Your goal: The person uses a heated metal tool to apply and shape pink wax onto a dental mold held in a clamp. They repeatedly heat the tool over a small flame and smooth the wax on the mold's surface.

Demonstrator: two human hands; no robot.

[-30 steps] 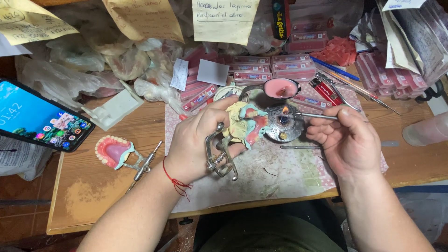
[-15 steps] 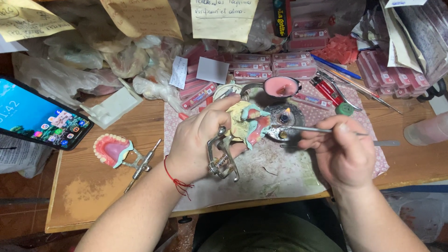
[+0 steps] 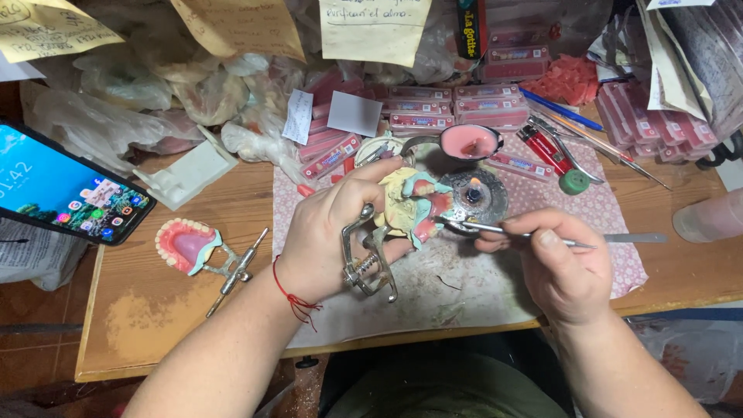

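From the head camera, the left hand (image 3: 329, 232) holds its grip closed around a metal hinged frame (image 3: 370, 267) that carries a plaster jaw model (image 3: 410, 205) with pink wax gums, at the middle of the bench (image 3: 139, 325). The right hand (image 3: 561, 267) pinches a thin metal tool (image 3: 534, 232) in a narrow grip. A second ago its tip sat over the small burner (image 3: 474, 193) at one o'clock from the model; now the tip touches the model's pink edge, so warmed metal appears to be meeting wax. At nine o'clock lie a second denture model (image 3: 184, 244) and a phone (image 3: 66, 197).
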